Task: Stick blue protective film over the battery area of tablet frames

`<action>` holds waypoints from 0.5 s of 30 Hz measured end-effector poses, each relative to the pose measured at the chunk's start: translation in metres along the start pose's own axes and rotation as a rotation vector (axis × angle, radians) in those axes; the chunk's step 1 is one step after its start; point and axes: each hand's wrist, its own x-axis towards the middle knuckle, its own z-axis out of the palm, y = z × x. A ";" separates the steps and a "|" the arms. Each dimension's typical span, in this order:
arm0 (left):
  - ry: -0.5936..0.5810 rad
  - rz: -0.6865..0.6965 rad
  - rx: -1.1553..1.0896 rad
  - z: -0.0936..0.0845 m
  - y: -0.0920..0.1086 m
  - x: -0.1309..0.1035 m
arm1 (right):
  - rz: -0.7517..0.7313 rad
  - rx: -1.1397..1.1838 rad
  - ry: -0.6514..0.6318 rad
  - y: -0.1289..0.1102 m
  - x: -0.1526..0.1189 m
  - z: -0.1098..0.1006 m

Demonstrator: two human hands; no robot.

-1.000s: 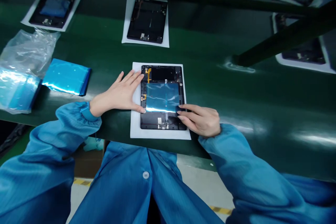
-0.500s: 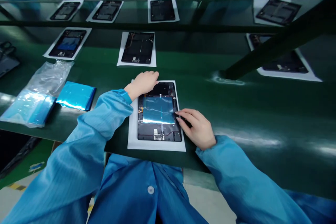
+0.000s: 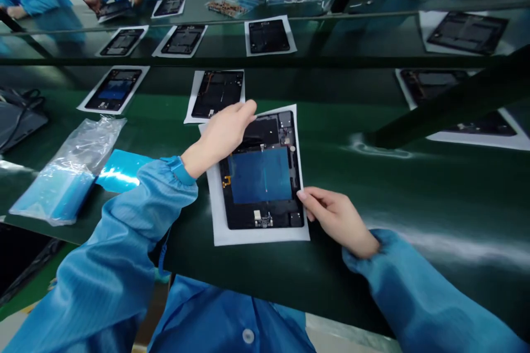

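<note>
A black tablet housing (image 3: 244,217) with a blue film-covered panel (image 3: 260,175) lies on a white sheet (image 3: 221,236) in front of me. Over its upper left edge is my left hand (image 3: 223,135), fingers together and curled at the tip; what they grip is hidden. My right hand (image 3: 335,215) pinches the right edge of the sheet and housing, thumb and fingers together. Just beyond my left hand, another black housing (image 3: 218,91) rests on its own white sheet.
To the left lie a clear bag of blue film (image 3: 62,176) and a blue film stack (image 3: 123,170). A dark post (image 3: 447,99) slants across the right. More housings line the raised shelf (image 3: 331,33); people in blue work across the bench.
The housing and its sheet are now tilted and turned slightly. My right hand has shifted from the blue panel's edge to the sheet's right edge. The view has moved too.
</note>
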 end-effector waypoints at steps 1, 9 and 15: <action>0.055 -0.002 -0.025 -0.003 -0.007 0.006 | 0.006 0.027 -0.026 -0.004 0.009 -0.002; 0.266 -0.637 -0.002 0.015 -0.137 0.030 | 0.111 -0.013 0.430 0.026 0.154 -0.024; 0.016 -0.894 0.182 0.040 -0.186 0.020 | 0.288 -0.217 0.495 0.062 0.258 -0.070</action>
